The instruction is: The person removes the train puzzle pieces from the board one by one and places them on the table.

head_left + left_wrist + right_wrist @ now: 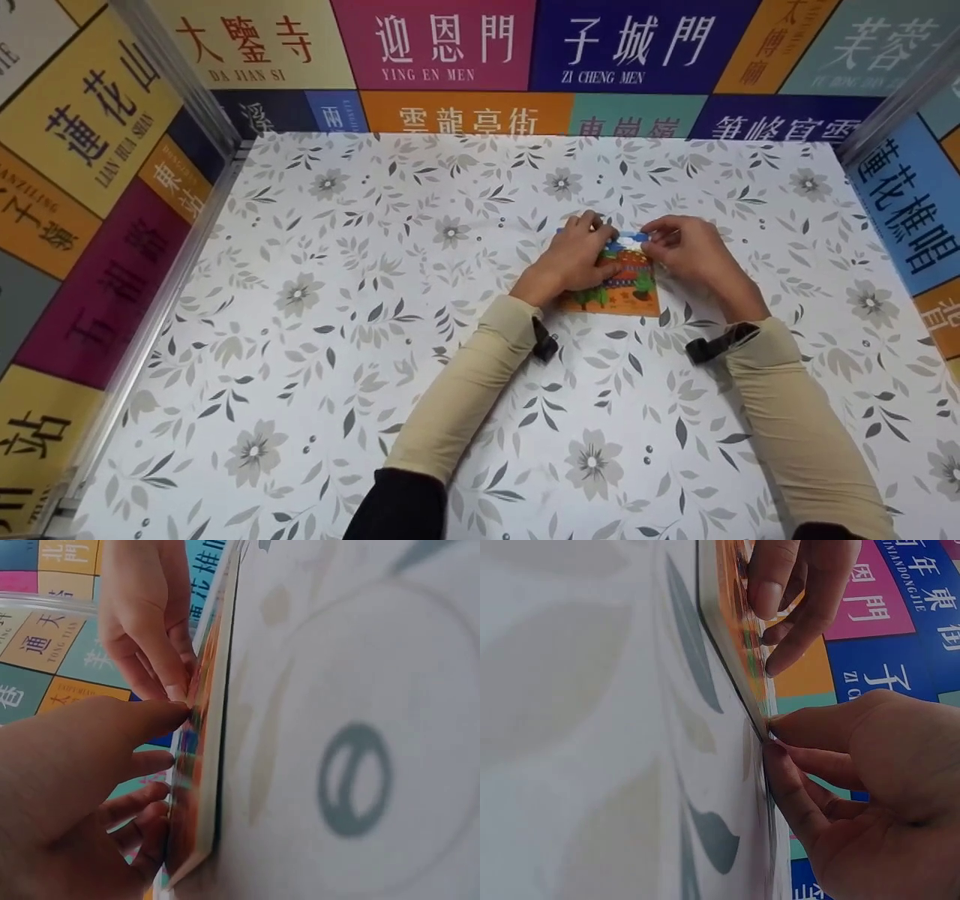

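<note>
A small, flat, square picture board (630, 301) lies on the table, printed in orange, blue and green. From the wrist views its pale side edge shows as a thin slab. My left hand (576, 259) rests across the board's left part, fingers spread and lightly bent over the picture, hiding much of it. At the upper right edge, the thumb and forefinger of my right hand (690, 246) pinch the board's rim. In the right wrist view these fingertips (778, 754) come together right at the board's corner.
White table cover (337, 360) with grey flowers and leaves lies under everything. Upright panels (442, 45) with coloured blocks and large characters border the back and both sides. Each wrist wears a black strap-like mount (709, 349).
</note>
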Available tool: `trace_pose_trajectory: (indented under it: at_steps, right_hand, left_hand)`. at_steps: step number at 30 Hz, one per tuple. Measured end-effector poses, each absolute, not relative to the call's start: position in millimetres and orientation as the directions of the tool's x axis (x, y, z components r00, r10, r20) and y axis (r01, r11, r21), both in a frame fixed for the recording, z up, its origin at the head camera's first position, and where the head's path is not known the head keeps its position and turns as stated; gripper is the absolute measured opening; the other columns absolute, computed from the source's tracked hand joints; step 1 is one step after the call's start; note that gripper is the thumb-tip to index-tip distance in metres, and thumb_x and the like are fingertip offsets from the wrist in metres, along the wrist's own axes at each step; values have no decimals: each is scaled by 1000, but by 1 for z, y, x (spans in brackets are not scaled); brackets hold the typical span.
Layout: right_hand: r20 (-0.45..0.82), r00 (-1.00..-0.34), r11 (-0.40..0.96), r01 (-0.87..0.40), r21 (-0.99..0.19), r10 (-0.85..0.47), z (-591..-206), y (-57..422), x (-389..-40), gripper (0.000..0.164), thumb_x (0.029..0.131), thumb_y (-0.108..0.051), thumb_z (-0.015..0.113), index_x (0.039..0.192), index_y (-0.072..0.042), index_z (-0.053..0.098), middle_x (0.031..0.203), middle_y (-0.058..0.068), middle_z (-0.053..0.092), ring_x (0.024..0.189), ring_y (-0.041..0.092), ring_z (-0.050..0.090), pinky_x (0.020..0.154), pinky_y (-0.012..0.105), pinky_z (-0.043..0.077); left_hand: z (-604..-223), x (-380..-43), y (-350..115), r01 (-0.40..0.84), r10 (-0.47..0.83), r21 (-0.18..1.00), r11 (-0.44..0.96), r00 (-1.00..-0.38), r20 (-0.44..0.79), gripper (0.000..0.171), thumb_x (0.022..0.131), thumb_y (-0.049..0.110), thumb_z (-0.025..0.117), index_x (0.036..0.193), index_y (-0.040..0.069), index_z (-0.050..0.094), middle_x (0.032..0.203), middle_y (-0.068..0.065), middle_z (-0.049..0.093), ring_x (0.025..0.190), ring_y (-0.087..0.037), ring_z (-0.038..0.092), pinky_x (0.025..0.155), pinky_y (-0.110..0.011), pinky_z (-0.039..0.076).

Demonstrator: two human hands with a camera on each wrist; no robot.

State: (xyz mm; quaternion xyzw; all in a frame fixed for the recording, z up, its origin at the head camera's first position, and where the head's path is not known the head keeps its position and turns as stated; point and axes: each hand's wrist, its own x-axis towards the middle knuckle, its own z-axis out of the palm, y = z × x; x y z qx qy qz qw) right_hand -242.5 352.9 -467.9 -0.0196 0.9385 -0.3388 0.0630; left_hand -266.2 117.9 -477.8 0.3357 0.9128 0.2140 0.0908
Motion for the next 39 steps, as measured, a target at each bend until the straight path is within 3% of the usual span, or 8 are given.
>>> trace_pose_trajectory:
  at_steps: [12,26,32,39]
  right_hand:
    - [-124,-991,775,47,-630,-41,-466,358,-240,43,101,-33,79,130,-2,73,112,19,77,84,5,66,71,15,50]
    - [-121,-992,744,66,-664,-20,-466,356,-242,42,99,-29,81,133,-4,74,116,20,78,85,2,68,72,13,53]
    - [-118,-993,741,76,-667,-5,-467,357,-241,38,100,-28,79,131,-5,75,117,20,78,85,0,68,72,14,53]
    - [-117,-993,727,82,-681,3,-467,358,-241,36,104,-31,75,131,-8,76,120,19,79,88,3,68,74,16,53]
  left_hand:
    - [-472,-263,125,538,620,431,725,-781,-68,55,106,51,66,150,20,56,159,-9,43,142,-33,45,112,-49,50]
    - [-471,-271,124,529,617,458,715,-785,-56,57,102,52,73,146,18,63,151,-9,50,131,-31,53,113,-44,49]
    - [-470,-270,122,538,626,448,714,-777,-65,66,95,61,77,147,22,63,149,-5,49,128,-27,51,113,-38,49]
    - [-471,-274,122,547,635,458,701,-771,-52,69,91,65,80,142,21,62,146,-3,50,125,-25,53,109,-39,51]
